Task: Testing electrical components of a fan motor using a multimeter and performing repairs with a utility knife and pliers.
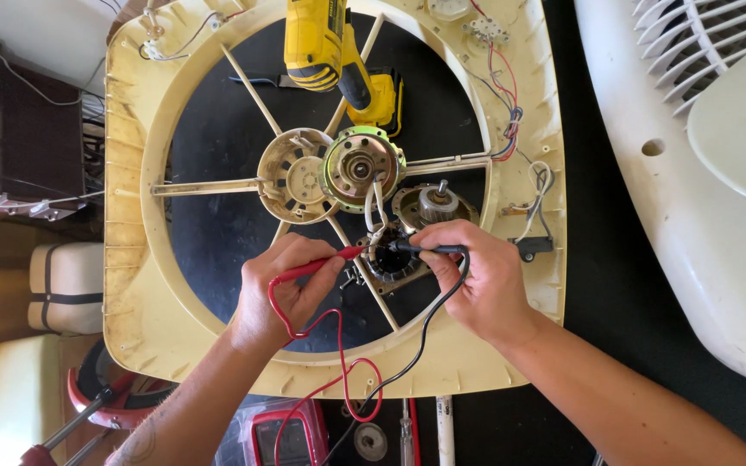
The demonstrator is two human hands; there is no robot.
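A red probe is pinched between the fingers of the left hand, and a black probe is pinched in the same way by the right hand. Both tips are brought together at the dark stator, which lies on a spoke of the cream fan frame, just below the hub. The red lead and black lead are trailed back toward a red-cased meter at the lower edge, only partly seen.

A slip is judged the likeliest fault: the probe tips are narrow and the terminals small and close, so a wrong contact could be bridged or the thin white wires nudged aside. The looped leads could be snagged by a wrist, and the loose stator dragged off its spoke. The yellow drill, laid across the frame's top, could be knocked if the frame is shifted.

The frame is seen as aged, yellowed plastic, ribbed at its rim, with thin flat spokes. The rotor housing is shown as round, bright metal with a greenish edge; a second metal end piece with a short shaft is set beside it. A white grille, smooth and slatted, is laid to the right on the black bench.
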